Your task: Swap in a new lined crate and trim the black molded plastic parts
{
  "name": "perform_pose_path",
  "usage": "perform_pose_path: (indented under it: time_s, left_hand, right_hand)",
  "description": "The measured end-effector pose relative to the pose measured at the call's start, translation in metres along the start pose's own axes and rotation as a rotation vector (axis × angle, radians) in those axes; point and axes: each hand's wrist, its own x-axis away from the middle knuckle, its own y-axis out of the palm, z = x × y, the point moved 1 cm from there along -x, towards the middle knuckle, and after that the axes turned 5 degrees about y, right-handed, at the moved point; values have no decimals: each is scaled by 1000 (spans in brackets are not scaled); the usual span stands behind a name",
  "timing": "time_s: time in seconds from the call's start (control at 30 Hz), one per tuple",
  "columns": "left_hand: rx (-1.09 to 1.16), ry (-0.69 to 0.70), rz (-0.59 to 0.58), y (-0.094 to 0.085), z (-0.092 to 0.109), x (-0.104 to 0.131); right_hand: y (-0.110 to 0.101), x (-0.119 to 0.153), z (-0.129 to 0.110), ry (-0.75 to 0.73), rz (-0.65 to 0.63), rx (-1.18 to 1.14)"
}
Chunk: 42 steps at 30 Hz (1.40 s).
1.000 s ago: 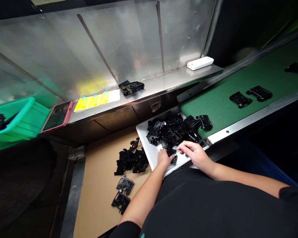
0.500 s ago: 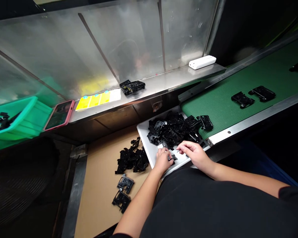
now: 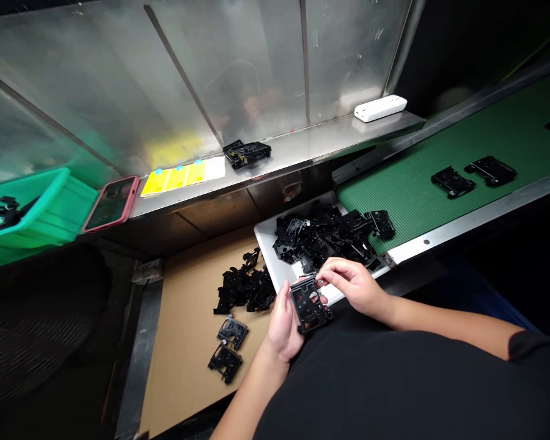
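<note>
A black plastic frame part (image 3: 310, 304) lies in my left hand (image 3: 285, 324), whose thumb rests along its left edge with the fingers beneath. My right hand (image 3: 348, 284) is at the part's upper right corner, thumb and fingertips pinched together; whatever is between them is too small to make out. Just beyond both hands, a heap of similar black parts (image 3: 323, 235) fills much of a white tray (image 3: 266, 244).
Brown cardboard (image 3: 183, 342) to the left carries more black parts (image 3: 245, 287). A green conveyor belt (image 3: 407, 205) with several parts runs to the right. On the metal ledge (image 3: 297, 146) are a phone (image 3: 112, 205), yellow labels (image 3: 174, 178) and a white device (image 3: 380, 108). A green bin (image 3: 59, 208) stands left.
My left hand has lifted a black part from the tray's near side and turned palm up under it. My right hand has shifted left to the part's corner.
</note>
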Motion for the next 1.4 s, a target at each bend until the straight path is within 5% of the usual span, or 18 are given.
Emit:
perform_pose_path:
  time_s: [0.17, 1.07, 1.4]
  left_hand:
    - [97, -43, -33, 13, 2, 9]
    - [79, -68, -25, 18, 1, 14]
    - [-70, -37, 100, 4, -13, 6]
  right_hand:
    - [4, 0, 2, -3, -32, 37]
    - [5, 2, 3, -14, -64, 172]
    - [9, 9, 13, -215, -161, 371]
